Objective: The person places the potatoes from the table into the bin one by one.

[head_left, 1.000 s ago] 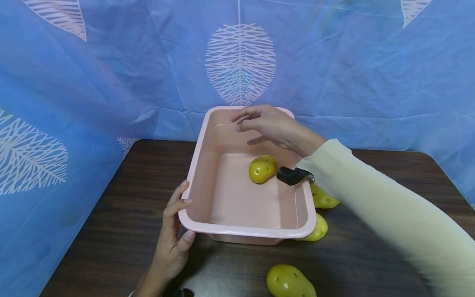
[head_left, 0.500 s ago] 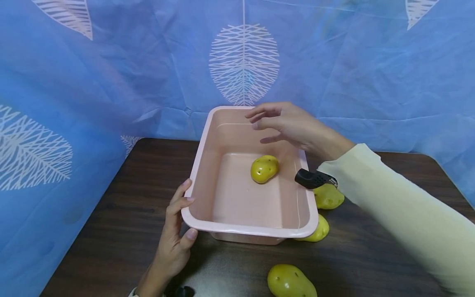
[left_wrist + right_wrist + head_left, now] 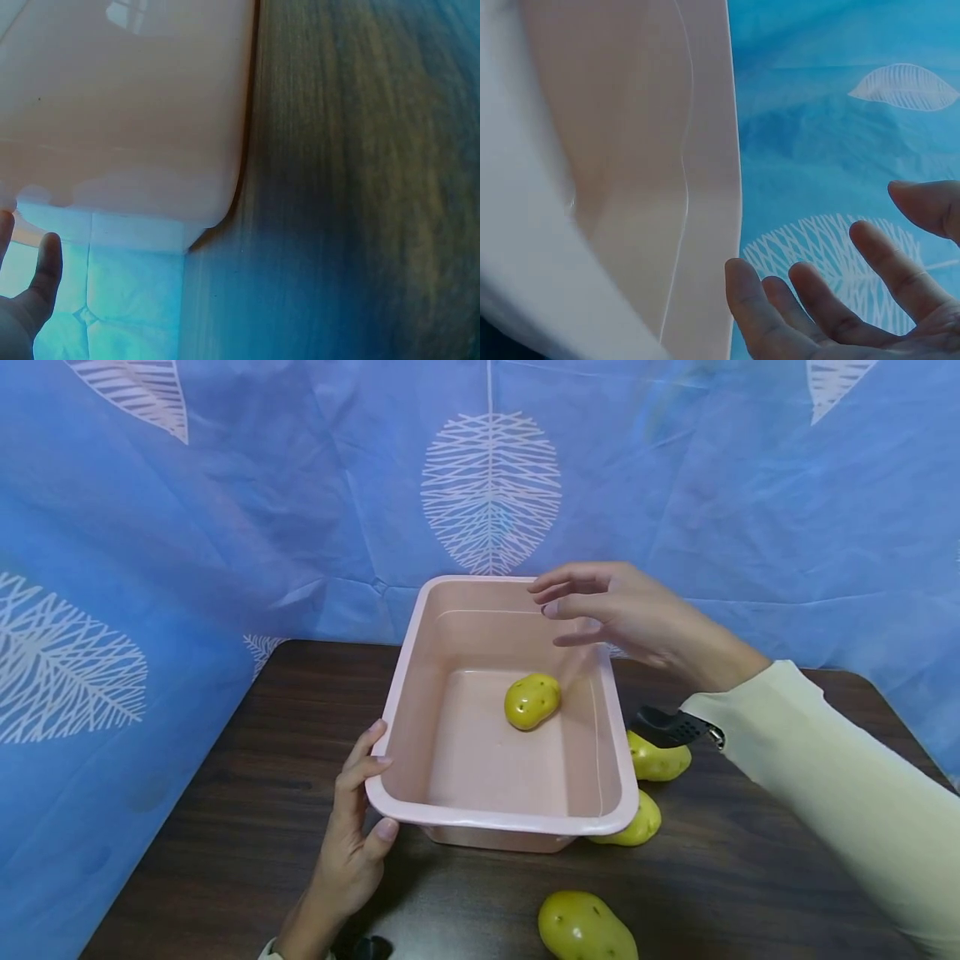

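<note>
Spanning the far side, a blue cloth backdrop with white leaf prints [image 3: 262,485] hung behind a dark brown wood-grain table [image 3: 247,760]. On the table stood a deep, pale pink, rectangular plastic basin [image 3: 510,821]. A cream cloth sleeve [image 3: 810,777] crossed the right side.

Bare left hand [image 3: 352,835]: fingers bent over the basin's left rim by the near corner, a light grasp. Judged adequate for steadying; pressing down harder there risked tipping. Bare right hand [image 3: 615,610]: released, carrying nothing, fingers loosely spread above the far right corner.

Four glossy yellow-green oval potatoes noted: one on the table, near side [image 3: 585,927]; two outside the right wall, partly hidden by the rim [image 3: 662,758] [image 3: 637,822]; one inside, right of centre on the floor [image 3: 532,702].

Judged step: handling potatoes singly about the basin. Best technique seemed a cupped grip, since smooth rounded skins would likely roll, and a high path over the rim, so the small black wrist device [image 3: 667,727] would not catch.
</note>
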A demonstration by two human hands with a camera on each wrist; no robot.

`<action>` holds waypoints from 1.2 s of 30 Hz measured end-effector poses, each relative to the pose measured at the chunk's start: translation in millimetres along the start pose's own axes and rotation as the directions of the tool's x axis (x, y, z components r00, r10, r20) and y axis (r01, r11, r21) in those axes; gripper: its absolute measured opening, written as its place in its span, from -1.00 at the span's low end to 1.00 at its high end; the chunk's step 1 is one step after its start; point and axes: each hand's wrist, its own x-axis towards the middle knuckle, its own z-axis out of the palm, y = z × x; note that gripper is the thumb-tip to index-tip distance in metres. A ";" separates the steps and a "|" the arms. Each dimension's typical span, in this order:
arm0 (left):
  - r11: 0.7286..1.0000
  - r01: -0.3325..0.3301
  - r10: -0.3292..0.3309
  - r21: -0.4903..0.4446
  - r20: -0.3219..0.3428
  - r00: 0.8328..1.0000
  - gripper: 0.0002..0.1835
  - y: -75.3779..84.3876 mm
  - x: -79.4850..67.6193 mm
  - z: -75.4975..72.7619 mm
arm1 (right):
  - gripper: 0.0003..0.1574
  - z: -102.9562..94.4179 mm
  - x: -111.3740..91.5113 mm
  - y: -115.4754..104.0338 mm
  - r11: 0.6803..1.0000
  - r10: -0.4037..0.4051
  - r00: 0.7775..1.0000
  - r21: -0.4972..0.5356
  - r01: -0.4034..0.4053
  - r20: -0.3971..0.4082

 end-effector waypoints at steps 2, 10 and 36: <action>1.000 0.002 -0.002 0.000 -0.003 1.000 -0.47 -0.1 -0.4 0.1 | -0.51 -3.2 -3.8 0.4 1.000 -0.003 1.000 0.001 0.003 -0.002; 1.000 -0.003 0.003 -0.014 -0.002 1.000 -0.47 0.2 -0.5 1.3 | -0.50 -19.3 -23.9 3.9 0.998 -0.064 0.998 0.010 0.065 -0.012; 0.999 0.039 -0.039 0.013 0.015 0.999 -0.46 1.4 1.8 1.7 | -0.47 -73.0 -81.8 47.2 0.961 -0.218 0.975 0.165 0.223 -0.048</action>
